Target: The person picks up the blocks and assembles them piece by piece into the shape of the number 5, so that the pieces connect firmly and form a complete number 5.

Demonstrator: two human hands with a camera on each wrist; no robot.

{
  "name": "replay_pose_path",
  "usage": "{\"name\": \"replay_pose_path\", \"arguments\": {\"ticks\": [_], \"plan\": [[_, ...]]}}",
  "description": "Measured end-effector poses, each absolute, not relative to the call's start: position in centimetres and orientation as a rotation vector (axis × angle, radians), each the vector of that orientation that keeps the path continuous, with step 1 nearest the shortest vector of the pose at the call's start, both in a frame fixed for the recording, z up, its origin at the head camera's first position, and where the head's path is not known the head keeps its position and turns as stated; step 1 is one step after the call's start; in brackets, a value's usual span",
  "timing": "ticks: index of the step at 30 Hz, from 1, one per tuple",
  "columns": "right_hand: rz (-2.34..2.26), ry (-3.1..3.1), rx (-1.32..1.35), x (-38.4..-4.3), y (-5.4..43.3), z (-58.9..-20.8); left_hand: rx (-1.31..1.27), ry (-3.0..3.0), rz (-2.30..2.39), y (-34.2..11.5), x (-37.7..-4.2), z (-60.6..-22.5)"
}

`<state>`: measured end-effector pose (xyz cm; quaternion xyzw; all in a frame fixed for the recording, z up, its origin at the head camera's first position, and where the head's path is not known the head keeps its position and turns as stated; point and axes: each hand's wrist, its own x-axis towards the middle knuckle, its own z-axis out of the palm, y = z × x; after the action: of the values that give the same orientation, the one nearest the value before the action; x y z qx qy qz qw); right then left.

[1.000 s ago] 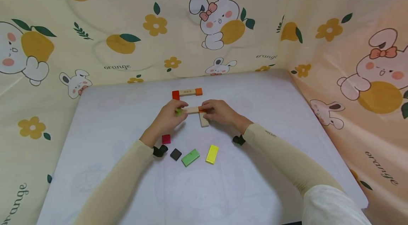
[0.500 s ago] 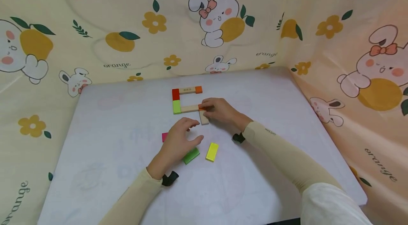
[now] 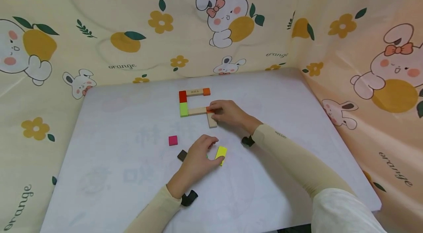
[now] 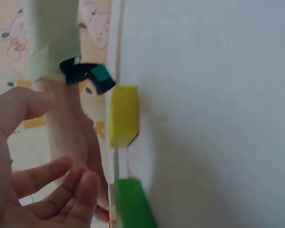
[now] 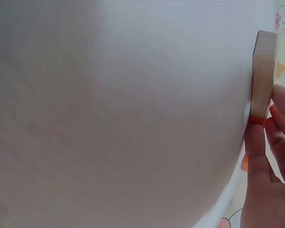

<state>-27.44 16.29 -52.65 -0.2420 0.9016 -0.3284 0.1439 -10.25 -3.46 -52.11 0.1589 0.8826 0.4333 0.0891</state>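
My right hand (image 3: 229, 112) pinches an orange block (image 5: 257, 119) at the lower right corner of a block outline. Its thumb lies along a plain wooden block (image 3: 212, 120) that extends toward me from that corner. My left hand (image 3: 198, 156) hovers with thumb and fingers spread and nothing between them. A yellow block (image 3: 221, 151) lies by its thumb. Beneath the left hand, a green block (image 4: 133, 204) is mostly hidden in the head view. The outline also has a lime block (image 3: 183, 109), a red block (image 3: 183, 97) and a wooden crosspiece (image 3: 197, 111).
Another wooden block (image 3: 195, 92) and an orange block (image 3: 206, 91) form the outline's far side. A black block (image 3: 182, 155) and a magenta block (image 3: 173, 140) lie loose on the white table (image 3: 115, 145). A printed cloth (image 3: 132, 13) hangs behind and beside the table.
My left hand has let go at the lime block and moved back toward me and to the right, over the green block. The right hand stays at the orange corner.
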Motion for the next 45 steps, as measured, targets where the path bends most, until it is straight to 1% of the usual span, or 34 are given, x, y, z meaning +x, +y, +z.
{"name": "replay_pose_path", "arguments": {"ticks": [6,13,26,36,45], "plan": [[-0.984,2.580,-0.670,-27.3,16.2,-52.6,0.596,2.730,1.074,-2.1,-9.7,-53.0],[-0.997,2.580,-0.676,-27.3,16.3,-52.6,0.649,2.787,0.994,-1.5,-9.7,-52.8],[-0.993,2.575,-0.651,-27.4,16.2,-52.6,0.538,2.750,0.960,-1.1,-9.9,-52.6],[-0.989,2.574,-0.655,-27.4,16.4,-52.7,0.463,2.747,1.045,-1.0,-9.9,-52.4],[-0.993,2.571,-0.690,-27.4,16.4,-52.6,0.381,2.767,1.174,-1.7,-11.0,-51.5]]}}
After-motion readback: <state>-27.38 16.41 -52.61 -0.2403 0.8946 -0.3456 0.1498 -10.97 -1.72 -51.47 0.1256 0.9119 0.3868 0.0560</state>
